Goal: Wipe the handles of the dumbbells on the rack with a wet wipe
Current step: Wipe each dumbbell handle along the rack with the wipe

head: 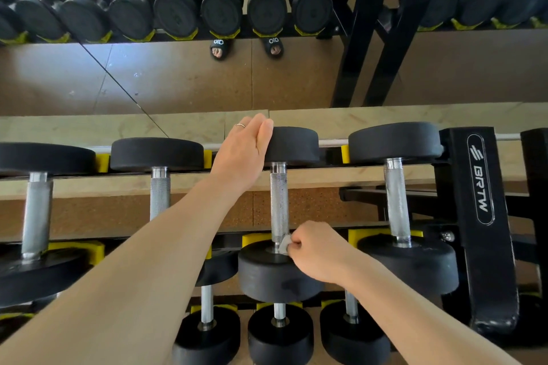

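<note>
Two hands work on one dumbbell [280, 216] on the rack [483, 216]: the left hand [241, 154] rests on its far end, fingers together, while the right hand [318, 252] pinches the wet wipe [284, 243] at the near end of the handle [279, 201], which runs straight away from the person.

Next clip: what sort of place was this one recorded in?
Most likely a gym's free-weights area. Black dumbbells with knurled steel handles sit in yellow cradles on a tiered black rack, and a wall mirror behind reflects the rows. The right hand holds a wipe at one handle.
</note>
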Demonstrator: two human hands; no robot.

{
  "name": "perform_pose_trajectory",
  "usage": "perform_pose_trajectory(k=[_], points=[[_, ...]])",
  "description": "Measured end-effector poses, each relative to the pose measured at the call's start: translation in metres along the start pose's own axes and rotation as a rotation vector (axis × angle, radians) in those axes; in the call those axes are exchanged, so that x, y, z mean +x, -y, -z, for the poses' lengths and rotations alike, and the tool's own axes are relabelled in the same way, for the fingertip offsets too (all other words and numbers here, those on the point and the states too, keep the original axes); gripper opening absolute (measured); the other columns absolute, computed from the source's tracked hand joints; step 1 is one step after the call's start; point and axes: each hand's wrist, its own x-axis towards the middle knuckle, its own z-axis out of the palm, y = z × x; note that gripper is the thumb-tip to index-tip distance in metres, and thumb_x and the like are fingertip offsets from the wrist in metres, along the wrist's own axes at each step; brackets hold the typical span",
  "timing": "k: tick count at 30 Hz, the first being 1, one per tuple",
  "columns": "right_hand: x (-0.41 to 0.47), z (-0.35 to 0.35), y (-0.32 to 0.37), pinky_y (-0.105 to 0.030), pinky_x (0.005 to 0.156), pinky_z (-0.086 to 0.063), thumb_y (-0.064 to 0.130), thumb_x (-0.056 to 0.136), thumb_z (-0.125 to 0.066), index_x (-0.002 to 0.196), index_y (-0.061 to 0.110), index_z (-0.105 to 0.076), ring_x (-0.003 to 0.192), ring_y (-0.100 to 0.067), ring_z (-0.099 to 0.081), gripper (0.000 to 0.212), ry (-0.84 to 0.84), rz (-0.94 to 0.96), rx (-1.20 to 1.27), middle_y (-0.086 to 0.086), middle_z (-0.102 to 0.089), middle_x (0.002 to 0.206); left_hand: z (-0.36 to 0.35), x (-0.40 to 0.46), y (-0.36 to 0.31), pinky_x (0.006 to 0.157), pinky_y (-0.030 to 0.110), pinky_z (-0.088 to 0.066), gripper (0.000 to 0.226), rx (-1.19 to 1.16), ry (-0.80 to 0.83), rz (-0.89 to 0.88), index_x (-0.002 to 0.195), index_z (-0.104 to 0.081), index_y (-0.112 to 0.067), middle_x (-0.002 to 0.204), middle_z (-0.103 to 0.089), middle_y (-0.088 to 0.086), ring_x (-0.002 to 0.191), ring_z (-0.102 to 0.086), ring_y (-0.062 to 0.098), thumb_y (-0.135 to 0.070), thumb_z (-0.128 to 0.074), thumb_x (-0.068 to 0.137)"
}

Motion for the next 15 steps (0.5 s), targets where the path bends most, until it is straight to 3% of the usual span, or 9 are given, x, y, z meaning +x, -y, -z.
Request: perform_pose_trajectory(k=[2, 4, 8, 9, 11, 13, 15], points=[[-0.004, 0.004, 0.007, -0.014, 0.052, -0.033, 0.027, 0.099, -0.049, 0.063, 0.023, -0.045, 0.053, -0.002, -0.044, 0.037, -0.036, 0.052, 0.062, 0.008, -0.045, 0.064, 0.0, 0.0, 0.0, 0.069, 0.029, -0.042, 0.039, 0.003, -0.001, 0.001, 0.091, -0.047, -0.023, 0.086, -0.046, -0.003, 0.083, -0.048, 0.011, -0.043, -0.019, 0.11], [-0.007, 0.005, 0.02, -0.013, 0.055, -0.035, 0.027, 0.1, -0.047, 0.063, 0.021, -0.047, 0.058, -0.001, -0.045, 0.038, -0.088, 0.14, 0.055, 0.01, -0.044, 0.067, 0.0, -0.001, 0.0, 0.071, 0.033, -0.046, 0.039, 0.007, 0.002, 0.004, 0.092, -0.047, -0.022, 0.087, -0.047, -0.002, 0.084, -0.049, 0.014, -0.043, -0.019, 0.11], [-0.007, -0.011, 0.033, -0.032, 0.091, -0.047, 0.025, 0.103, -0.037, 0.083, 0.009, -0.058, 0.094, -0.022, -0.052, 0.033, -0.126, 0.24, -0.081, -0.011, -0.06, 0.102, 0.001, 0.0, -0.001, 0.074, 0.038, -0.048, 0.04, 0.015, 0.005, 0.016, 0.091, -0.046, -0.023, 0.087, -0.048, -0.001, 0.085, -0.049, 0.017, -0.043, -0.018, 0.11], [-0.008, -0.011, 0.032, -0.033, 0.09, -0.049, 0.025, 0.103, -0.038, 0.076, 0.009, -0.054, 0.09, -0.02, -0.053, 0.035, -0.097, 0.228, -0.069, -0.011, -0.061, 0.102, 0.002, 0.0, -0.001, 0.074, 0.039, -0.048, 0.04, 0.01, 0.005, 0.02, 0.091, -0.046, -0.023, 0.087, -0.047, 0.0, 0.085, -0.049, 0.017, -0.043, -0.018, 0.11], [-0.01, -0.001, 0.024, -0.025, 0.071, -0.05, 0.024, 0.101, -0.041, 0.063, 0.015, -0.047, 0.071, -0.012, -0.054, 0.039, -0.023, 0.196, -0.019, -0.007, -0.061, 0.09, 0.002, 0.0, -0.001, 0.075, 0.039, -0.048, 0.04, 0.005, 0.005, 0.024, 0.091, -0.047, -0.022, 0.087, -0.048, 0.0, 0.085, -0.049, 0.017, -0.043, -0.018, 0.11], [-0.012, 0.018, 0.014, -0.016, 0.053, -0.04, 0.024, 0.1, -0.045, 0.063, 0.019, -0.046, 0.056, -0.006, -0.048, 0.038, 0.044, 0.101, -0.008, 0.0, -0.055, 0.073, 0.002, 0.0, -0.002, 0.076, 0.041, -0.048, 0.041, 0.0, 0.001, 0.026, 0.092, -0.048, -0.021, 0.088, -0.049, 0.001, 0.086, -0.049, 0.018, -0.043, -0.019, 0.11], [-0.004, 0.034, 0.003, -0.014, 0.051, -0.037, 0.024, 0.1, -0.047, 0.07, 0.018, -0.055, 0.054, -0.005, -0.048, 0.031, -0.025, -0.025, 0.137, 0.004, -0.054, 0.067, 0.002, 0.001, -0.002, 0.077, 0.043, -0.049, 0.041, 0.0, -0.009, 0.028, 0.093, -0.048, -0.019, 0.088, -0.049, 0.002, 0.086, -0.05, 0.019, -0.042, -0.019, 0.111]])
